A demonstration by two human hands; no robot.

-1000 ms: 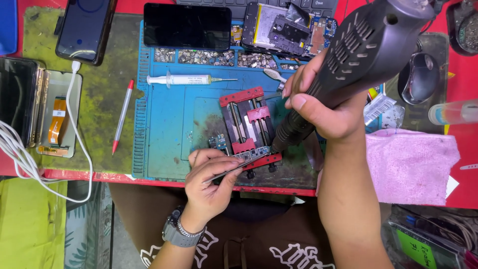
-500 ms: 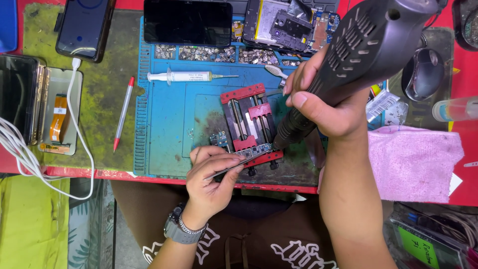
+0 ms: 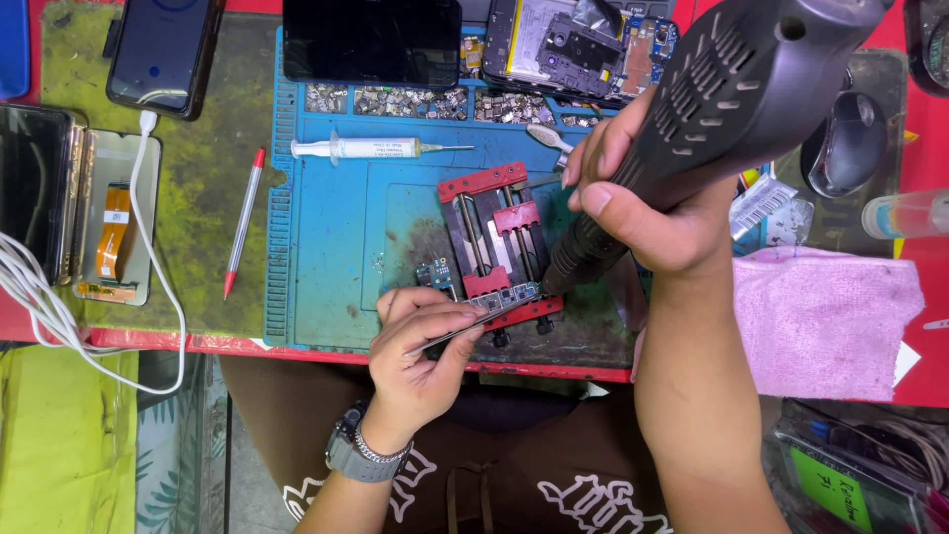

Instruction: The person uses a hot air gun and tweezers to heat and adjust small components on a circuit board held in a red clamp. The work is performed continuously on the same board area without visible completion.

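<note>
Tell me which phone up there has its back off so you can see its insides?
The phone at the top right, above the hot air tool. Its circuit boards show, while the phone beside it and the phone at top left show only dark glass.

Hot-air tool [image 3: 732,109] top cut off; nozzle tip against tiny board [image 3: 499,297] indistinct.

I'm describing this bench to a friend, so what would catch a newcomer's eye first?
The big dark hot-air gun in the right hand, its nozzle aimed at the small circuit board in the red clamp on the blue mat. The left hand holds tweezers to that board.
</note>
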